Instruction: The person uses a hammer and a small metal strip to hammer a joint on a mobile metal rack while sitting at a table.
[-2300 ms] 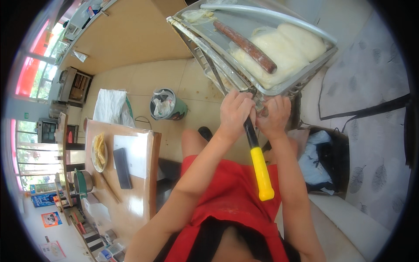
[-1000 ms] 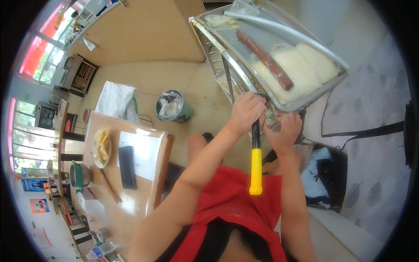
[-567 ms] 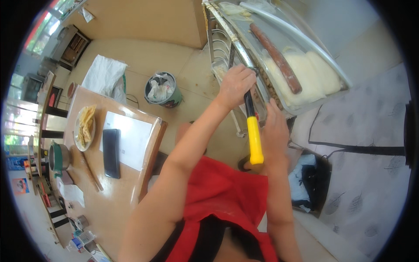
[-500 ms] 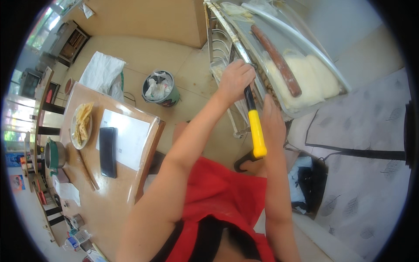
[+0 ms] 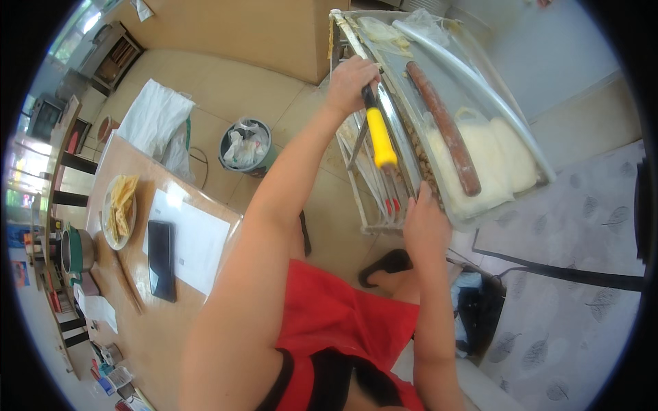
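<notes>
My left hand is closed around the black end of a tool with a black and yellow handle. The yellow part slants down toward me beside the metal rack, and my fingers hide the tool's upper end. My right hand has its fingertips and thumb closed on the near corner of a lower metal tray, which holds small brown pieces. Just above lies a large tray with pale dough under clear plastic. A brown rolling pin rests across the dough.
At left, a wooden table carries a phone, white paper, a plate of flatbread and a thin stick. A lined bin stands on the floor. Patterned cloth spreads at right, by a dark bag.
My left hand has moved up and left, swinging the yellow handle away from my right forearm. My right hand has lowered a little at the tray corner. The view has shifted slightly.
</notes>
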`<state>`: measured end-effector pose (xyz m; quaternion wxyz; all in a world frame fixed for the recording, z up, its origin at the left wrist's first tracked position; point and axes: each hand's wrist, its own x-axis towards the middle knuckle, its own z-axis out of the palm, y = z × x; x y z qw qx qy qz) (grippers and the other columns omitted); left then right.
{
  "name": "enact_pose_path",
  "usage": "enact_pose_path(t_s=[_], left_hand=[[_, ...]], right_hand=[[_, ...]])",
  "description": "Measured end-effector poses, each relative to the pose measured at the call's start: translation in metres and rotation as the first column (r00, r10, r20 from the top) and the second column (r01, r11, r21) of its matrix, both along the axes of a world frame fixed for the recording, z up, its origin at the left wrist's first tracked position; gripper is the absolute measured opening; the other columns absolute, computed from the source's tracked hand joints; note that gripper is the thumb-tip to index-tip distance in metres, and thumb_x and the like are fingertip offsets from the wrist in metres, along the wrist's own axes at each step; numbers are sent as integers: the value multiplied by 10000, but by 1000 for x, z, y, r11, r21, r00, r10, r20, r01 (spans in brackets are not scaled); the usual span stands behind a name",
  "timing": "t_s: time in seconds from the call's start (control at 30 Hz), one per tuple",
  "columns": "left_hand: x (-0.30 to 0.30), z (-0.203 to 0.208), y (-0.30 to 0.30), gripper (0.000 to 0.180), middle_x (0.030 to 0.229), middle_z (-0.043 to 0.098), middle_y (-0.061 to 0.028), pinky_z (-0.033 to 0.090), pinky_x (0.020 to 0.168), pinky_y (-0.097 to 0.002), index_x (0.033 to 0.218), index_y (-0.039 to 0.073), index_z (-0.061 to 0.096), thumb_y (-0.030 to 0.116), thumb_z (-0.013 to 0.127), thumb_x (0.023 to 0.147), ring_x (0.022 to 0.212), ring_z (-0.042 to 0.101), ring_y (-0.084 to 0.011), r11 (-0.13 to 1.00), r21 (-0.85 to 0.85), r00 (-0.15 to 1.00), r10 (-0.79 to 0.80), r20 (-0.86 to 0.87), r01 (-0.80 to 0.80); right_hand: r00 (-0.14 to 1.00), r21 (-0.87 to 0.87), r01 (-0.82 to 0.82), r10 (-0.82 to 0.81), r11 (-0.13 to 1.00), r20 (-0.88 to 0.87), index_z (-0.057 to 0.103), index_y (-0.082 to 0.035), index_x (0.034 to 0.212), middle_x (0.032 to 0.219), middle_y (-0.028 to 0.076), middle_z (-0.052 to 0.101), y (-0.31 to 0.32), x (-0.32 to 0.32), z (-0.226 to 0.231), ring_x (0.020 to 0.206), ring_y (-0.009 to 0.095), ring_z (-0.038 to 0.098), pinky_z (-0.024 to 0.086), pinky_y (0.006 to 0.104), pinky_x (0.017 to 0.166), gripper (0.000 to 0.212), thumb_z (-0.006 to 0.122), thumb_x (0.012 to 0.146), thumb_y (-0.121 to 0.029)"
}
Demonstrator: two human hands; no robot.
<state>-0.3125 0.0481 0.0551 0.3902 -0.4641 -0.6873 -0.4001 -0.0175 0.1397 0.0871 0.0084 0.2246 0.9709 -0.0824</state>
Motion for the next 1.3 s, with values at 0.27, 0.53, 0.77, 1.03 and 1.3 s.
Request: enact_pose_path(t_s=[0.27,0.53,0.77,1.03,1.3], left_hand=[[-47,-6,2,111,690,592,-43,490,594,-345,695,106,577,5,618,672,680,583,-249,999,5,999,39,-6,-39],[-88,-7,1,94,722,610,-60,497,620,-339,721,98,599,22,637,681,705,599,-258,999,-34,999,41,17,-40],[-163,0,-13,61,746,611,-61,493,647,-394,720,120,577,122,636,735,753,596,-284,993,-47,993,109,46,-106],[-226,-13,1,42,778,655,-81,514,676,-400,755,121,624,160,633,764,774,634,-311,982,10,977,187,103,-189],[-207,8,25,135,674,655,-108,502,633,-361,682,41,608,57,596,815,655,636,-237,940,140,820,191,540,-312]], right_hand=[[997,-48,44,-41,998,67,422,-88,1353,1132,173,639,-3,-4,7,917,372,653,520,467,789,409,466,982,-255],[1000,-67,21,-22,998,-6,420,-109,1361,1114,161,652,3,-2,-1,910,373,653,522,472,769,426,496,968,-255],[989,78,-96,104,992,-106,410,-99,1379,1052,168,650,9,9,-12,906,366,649,530,452,746,473,541,944,-231],[996,22,-80,80,997,-25,410,-69,1374,1150,183,601,6,11,-11,948,373,630,527,446,759,543,612,898,-236],[994,0,-20,20,1000,-105,467,-84,1329,1046,165,642,9,5,-8,859,378,645,531,445,705,432,567,926,-203]])
